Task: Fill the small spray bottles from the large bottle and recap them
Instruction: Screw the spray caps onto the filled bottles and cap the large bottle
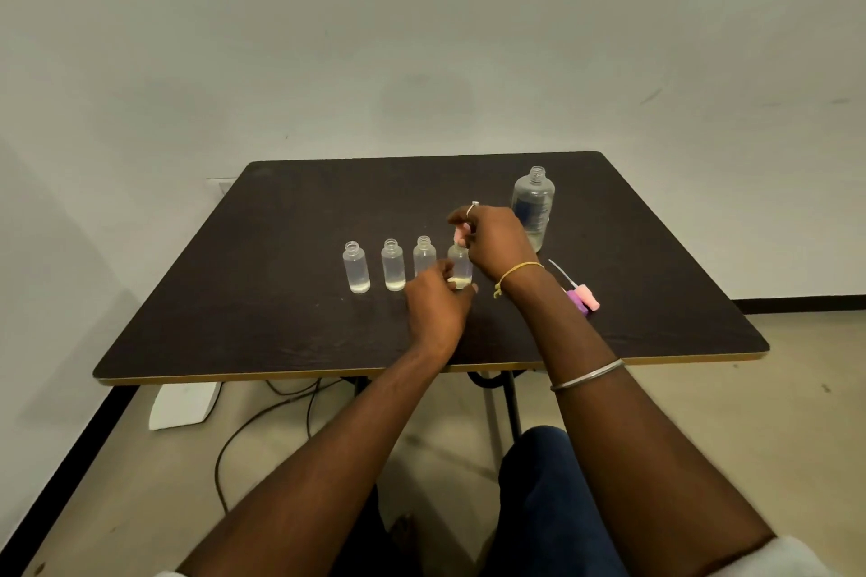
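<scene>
Fingers (pixel 443 271) of the left hand (pixel 438 300) curl loosely round the base of the rightmost small spray bottle (pixel 460 268), steadying it upright on the worktop (pixel 281 295). Above it, the right hand (pixel 496 244) has its fingers (pixel 461 220) bunched in a pinch on a pink spray cap (pixel 463 233) sitting at the bottle's neck. The step in hand looks like recapping. Whether the cap is seated or threaded cannot be told. The next move would call for twisting it down straight while the left hand keeps the bottle from turning. Just right of the wrists lie a purple spray cap (pixel 577 302) and a second pink spray cap (pixel 589 298) side by side. To the left stand three open small bottles (pixel 392 265) in a row, each with only a little liquid at the bottom. Farthest back on the right, the large bottle (pixel 534 201) stands uncapped.
</scene>
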